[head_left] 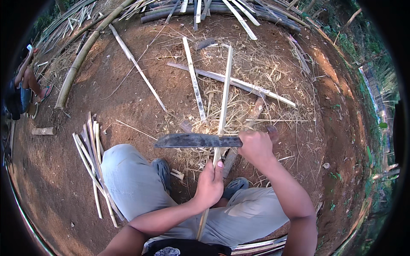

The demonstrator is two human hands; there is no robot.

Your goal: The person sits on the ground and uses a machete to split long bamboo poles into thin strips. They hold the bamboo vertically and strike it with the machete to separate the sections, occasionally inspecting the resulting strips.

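Note:
A long pale bamboo strip point(225, 91) runs away from my lap, between my knees and out over the shavings. My left hand point(210, 182) is closed round its near part, thumb on top. Across the strip, just beyond that hand, lies the dark broad blade of a machete point(192, 140), pointing left. My right hand point(256, 147) grips the machete at its handle end, the handle's butt showing past the fist. The blade meets or overlaps the strip; whether it bites in cannot be told. Curled bamboo shavings point(260, 70) cover the ground beyond the blade.
Split strips point(92, 149) lie bundled left of my knee. Loose bamboo pieces point(194, 79) are scattered ahead, and one strip point(239, 83) lies crosswise under mine. A thick bamboo pole point(83, 64) and piled stalks point(218, 15) stand farther off. Another person point(26, 83) sits at far left.

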